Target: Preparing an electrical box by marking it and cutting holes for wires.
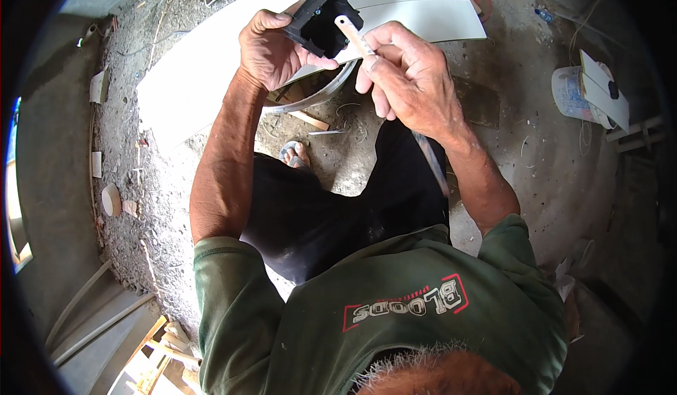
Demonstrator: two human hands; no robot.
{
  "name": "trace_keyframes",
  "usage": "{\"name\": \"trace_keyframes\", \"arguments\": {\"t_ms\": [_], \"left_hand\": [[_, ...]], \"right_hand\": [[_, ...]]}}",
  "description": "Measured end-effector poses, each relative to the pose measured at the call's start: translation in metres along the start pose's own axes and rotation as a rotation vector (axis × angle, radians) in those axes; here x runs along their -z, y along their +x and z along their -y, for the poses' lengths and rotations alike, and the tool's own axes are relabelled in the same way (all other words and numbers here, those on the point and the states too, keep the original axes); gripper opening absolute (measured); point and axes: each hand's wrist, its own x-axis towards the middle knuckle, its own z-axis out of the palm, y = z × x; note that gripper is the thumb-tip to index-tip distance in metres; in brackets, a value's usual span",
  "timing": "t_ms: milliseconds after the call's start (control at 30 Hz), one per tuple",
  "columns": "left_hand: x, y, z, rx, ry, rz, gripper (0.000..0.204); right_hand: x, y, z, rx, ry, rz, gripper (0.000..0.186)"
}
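black box (319, 21) in left hand (271, 55) — stick (354, 35), perhaps wooden, in right hand (415, 81)

A black, box-shaped plastic housing (319, 20), one face open onto a dark hollow, sits tilted in the left hand (271, 53). A slender, pale, flat strip (355, 36), its rounded end bearing a small dark spot, slants from the right hand (412, 78) before the housing's opening; whether the two touch cannot be told.
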Motion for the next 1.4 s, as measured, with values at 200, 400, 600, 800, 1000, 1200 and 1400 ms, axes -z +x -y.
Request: {"name": "trace_keyframes", "arguments": {"t_ms": [200, 400, 600, 800, 1000, 1200, 1400], "left_hand": [[0.0, 0.002, 0.002, -0.077, 0.106, 0.015, 0.072], [0.0, 0.001, 0.001, -0.075, 0.126, -0.037, 0.069], [0.005, -0.004, 0.001, 0.077, 0.081, -0.157, 0.064], [0.001, -0.002, 0.004, 0.108, 0.114, -0.115, 0.06], [-0.004, -0.004, 0.006, 0.087, 0.191, -0.171, 0.06], [-0.002, -0.005, 0.006, 0.109, 0.254, -0.084, 0.058], [-0.003, -0.006, 0.008, 0.078, 0.326, -0.124, 0.06]], "right_hand": [[-0.001, 0.013, -0.001, 0.033, -0.157, -0.011, 0.015], [-0.009, 0.027, -0.012, 0.3, -0.255, -0.123, 0.012], [0.0, 0.032, -0.006, 0.393, -0.411, -0.122, 0.013], [0.004, 0.036, -0.015, 0.427, -0.54, -0.072, 0.012], [0.011, 0.032, -0.015, 0.466, -0.72, 0.015, 0.011], [0.012, 0.03, -0.014, 0.425, -0.716, 0.013, 0.011], [0.016, 0.032, -0.021, 0.328, -0.618, 0.022, 0.01]]}}
